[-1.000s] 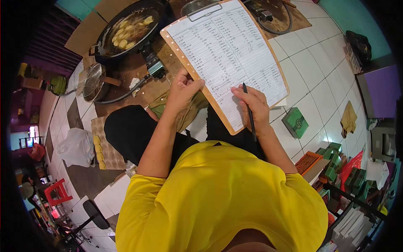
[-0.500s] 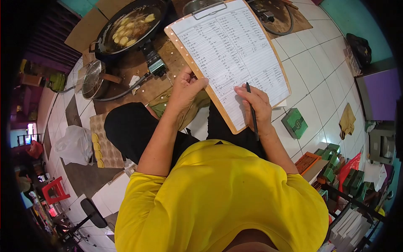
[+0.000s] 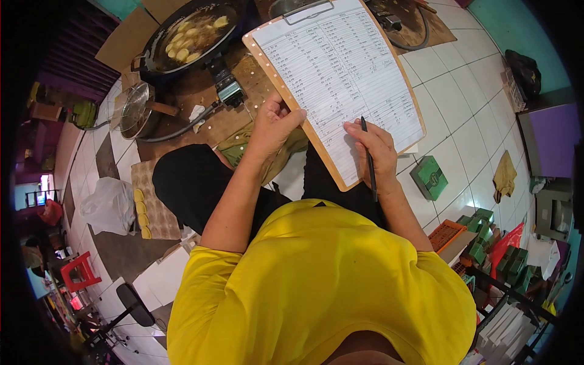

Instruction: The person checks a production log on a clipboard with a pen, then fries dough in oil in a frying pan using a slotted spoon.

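My left hand (image 3: 275, 125) grips the left edge of a wooden clipboard (image 3: 267, 56), thumb on top and fingers curled underneath. Under the clip lies a lined sheet of paper (image 3: 328, 67) filled with handwritten columns. A dark pen (image 3: 370, 163) is pinched in my right hand (image 3: 378, 149), which rests over the lower part of the sheet. The pen's upper end points toward the page and its lower end toward my forearm. The clipboard tilts over my lap, above my dark trousers.
At the upper left, a wok (image 3: 159, 67) of oil holds several yellow pieces frying, beside a strainer (image 3: 135, 109) and a gas hose (image 3: 182, 131). An egg tray (image 3: 159, 207) with yellow pieces lies left of my knee. A green box (image 3: 429, 177) sits on the tiles at right.
The view has shifted slightly, so the clipboard appears a little further right. Both hands keep their hold on the clipboard and pen.
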`<state>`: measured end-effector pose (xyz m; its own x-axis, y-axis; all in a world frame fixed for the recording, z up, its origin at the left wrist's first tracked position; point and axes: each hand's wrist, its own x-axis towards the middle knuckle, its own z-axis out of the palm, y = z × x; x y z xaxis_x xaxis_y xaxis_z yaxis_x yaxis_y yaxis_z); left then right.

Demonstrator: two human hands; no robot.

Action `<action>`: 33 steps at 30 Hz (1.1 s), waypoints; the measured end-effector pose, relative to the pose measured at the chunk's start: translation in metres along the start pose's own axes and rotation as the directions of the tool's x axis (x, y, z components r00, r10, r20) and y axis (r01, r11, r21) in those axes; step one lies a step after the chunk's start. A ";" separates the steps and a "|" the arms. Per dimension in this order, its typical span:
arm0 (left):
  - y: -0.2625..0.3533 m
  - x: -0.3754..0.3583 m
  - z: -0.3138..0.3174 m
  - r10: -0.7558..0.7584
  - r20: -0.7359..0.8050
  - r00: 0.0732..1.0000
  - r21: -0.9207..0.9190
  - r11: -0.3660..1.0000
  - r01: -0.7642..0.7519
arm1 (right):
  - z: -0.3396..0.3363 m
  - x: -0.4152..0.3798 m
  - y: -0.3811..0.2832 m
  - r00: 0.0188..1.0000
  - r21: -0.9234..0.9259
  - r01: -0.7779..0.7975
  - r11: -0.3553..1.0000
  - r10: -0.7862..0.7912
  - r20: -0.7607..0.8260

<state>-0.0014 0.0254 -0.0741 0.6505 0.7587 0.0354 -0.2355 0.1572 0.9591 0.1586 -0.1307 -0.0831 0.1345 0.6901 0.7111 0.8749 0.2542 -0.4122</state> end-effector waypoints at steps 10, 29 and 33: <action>0.000 0.000 0.001 0.001 -0.011 1.000 -0.033 0.999 -0.001 | -0.005 0.001 -0.007 0.996 -0.007 -0.074 0.997 0.074 0.050; 0.003 -0.001 -0.001 -0.005 -0.004 1.000 -0.007 1.000 0.005 | -0.018 0.007 -0.005 0.985 0.012 -0.060 0.998 0.061 -0.160; 0.000 0.000 -0.002 -0.022 -0.007 1.000 -0.020 1.000 0.022 | -0.039 -0.006 0.026 0.922 -0.050 -0.309 0.950 0.286 -0.262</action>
<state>-0.0026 0.0264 -0.0743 0.6503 0.7596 0.0119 -0.2352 0.1865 0.9539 0.1984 -0.1551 -0.0757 0.4959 0.5313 0.6869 0.8128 -0.0056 -0.5825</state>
